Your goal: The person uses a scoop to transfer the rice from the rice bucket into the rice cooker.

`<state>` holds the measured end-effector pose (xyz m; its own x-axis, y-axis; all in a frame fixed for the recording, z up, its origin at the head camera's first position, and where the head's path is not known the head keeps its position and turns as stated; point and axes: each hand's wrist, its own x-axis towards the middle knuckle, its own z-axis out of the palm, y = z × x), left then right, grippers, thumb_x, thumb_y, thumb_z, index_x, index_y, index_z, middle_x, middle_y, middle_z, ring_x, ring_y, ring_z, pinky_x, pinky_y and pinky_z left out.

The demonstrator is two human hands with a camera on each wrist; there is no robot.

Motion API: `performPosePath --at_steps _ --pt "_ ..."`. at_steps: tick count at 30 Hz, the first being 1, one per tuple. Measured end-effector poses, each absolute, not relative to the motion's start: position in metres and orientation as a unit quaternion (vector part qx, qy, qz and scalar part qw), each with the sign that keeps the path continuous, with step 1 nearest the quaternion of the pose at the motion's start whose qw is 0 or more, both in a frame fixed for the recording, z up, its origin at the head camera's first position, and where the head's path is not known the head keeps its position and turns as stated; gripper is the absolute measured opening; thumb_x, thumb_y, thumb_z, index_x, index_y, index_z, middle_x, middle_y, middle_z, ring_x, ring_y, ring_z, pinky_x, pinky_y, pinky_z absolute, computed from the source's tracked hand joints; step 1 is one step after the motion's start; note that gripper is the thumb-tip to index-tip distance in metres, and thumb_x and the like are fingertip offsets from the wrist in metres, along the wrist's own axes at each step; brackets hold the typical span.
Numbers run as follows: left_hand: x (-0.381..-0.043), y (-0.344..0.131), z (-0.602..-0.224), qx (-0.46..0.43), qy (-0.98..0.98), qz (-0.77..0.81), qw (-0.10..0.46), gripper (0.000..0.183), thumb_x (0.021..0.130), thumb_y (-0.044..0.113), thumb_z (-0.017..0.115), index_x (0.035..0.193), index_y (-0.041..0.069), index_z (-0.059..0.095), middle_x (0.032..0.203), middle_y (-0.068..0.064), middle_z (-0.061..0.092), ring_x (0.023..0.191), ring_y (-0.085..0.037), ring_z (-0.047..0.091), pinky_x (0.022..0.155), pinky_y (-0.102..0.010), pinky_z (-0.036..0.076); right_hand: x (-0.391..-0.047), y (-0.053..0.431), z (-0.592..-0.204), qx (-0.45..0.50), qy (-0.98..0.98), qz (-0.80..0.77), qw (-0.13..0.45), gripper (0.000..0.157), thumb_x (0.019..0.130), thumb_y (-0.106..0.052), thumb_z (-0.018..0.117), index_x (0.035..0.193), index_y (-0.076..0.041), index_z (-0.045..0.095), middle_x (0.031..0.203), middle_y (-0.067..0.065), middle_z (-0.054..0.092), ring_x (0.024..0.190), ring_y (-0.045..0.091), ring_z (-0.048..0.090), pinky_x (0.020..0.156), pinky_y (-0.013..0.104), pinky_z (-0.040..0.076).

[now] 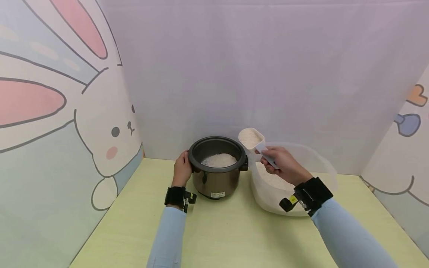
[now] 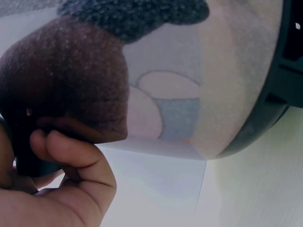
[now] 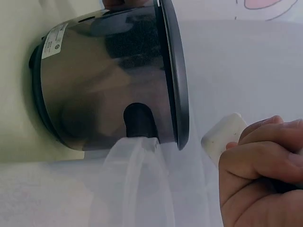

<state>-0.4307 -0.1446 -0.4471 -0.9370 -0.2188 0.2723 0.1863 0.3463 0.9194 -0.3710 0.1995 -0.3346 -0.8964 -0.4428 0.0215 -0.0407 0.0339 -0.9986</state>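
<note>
A dark, shiny rice cooker (image 1: pixel 216 182) stands without a lid, and white rice (image 1: pixel 219 160) lies in it. At its left side, my left hand (image 1: pixel 182 169) grips the black side handle (image 2: pixel 35 153), fingers curled round it in the left wrist view. My right hand (image 1: pixel 283 163) holds a white measuring scoop (image 1: pixel 260 146) by its handle. The scoop is heaped with rice (image 1: pixel 249 137) and hovers just right of the cooker's rim, higher than the bin. In the right wrist view, the scoop (image 3: pixel 223 137) is partly hidden by my fingers.
Right of the cooker stands a large translucent bin (image 1: pixel 268 199) with rice (image 1: pixel 275 178) in it, under my right forearm. Its rim overlaps the cooker's right handle (image 3: pixel 140 123) in the right wrist view. Behind the pale yellow-green table (image 1: pixel 214 238) rises a plain wall (image 1: pixel 268 74); rabbit-patterned panels flank it.
</note>
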Motion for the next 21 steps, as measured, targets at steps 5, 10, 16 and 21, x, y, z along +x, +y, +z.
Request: performPosePath --at_steps 5,10,16,21 --pt "-0.429 -0.143 -0.446 0.010 -0.799 -0.575 0.176 0.043 0.114 0.025 0.035 0.145 0.001 0.054 0.130 -0.022 0.063 0.090 -0.035 0.064 0.078 -0.046 0.054 -0.372 0.182 -0.332 -0.160 0.735 -0.646 0.125 0.039 0.113 -0.019 0.038 0.137 0.011 0.040 0.085 0.005 0.045 0.062 0.011 0.036 0.056 0.024 0.030" --pt "-0.427 -0.144 -0.444 0.008 -0.800 -0.572 0.179 0.043 0.114 0.025 0.035 0.144 0.001 0.055 0.131 -0.022 0.063 0.087 -0.034 0.064 0.076 -0.045 0.054 -0.376 0.167 -0.331 -0.151 0.762 -0.622 0.098 0.025 0.113 -0.019 0.039 0.118 0.005 0.046 0.086 0.007 0.045 0.064 0.012 0.037 0.057 0.025 0.030" --pt "-0.427 -0.144 -0.444 0.007 -0.801 -0.571 0.179 0.043 0.114 0.025 0.034 0.145 0.001 0.054 0.130 -0.022 0.063 0.085 -0.033 0.064 0.074 -0.042 0.054 -0.381 0.158 -0.332 -0.138 0.780 -0.605 0.076 0.023 0.113 -0.018 0.038 0.112 0.003 0.045 0.084 0.008 0.044 0.063 0.013 0.036 0.056 0.026 0.030" --pt "-0.428 -0.145 -0.446 0.010 -0.800 -0.574 0.176 0.043 0.114 0.025 0.035 0.145 0.001 0.054 0.127 -0.022 0.064 0.083 -0.031 0.063 0.073 -0.041 0.053 -0.382 0.153 -0.334 -0.132 0.789 -0.596 0.061 0.025 0.113 -0.017 0.037 0.117 0.006 0.045 0.082 0.008 0.044 0.061 0.011 0.036 0.054 0.025 0.030"
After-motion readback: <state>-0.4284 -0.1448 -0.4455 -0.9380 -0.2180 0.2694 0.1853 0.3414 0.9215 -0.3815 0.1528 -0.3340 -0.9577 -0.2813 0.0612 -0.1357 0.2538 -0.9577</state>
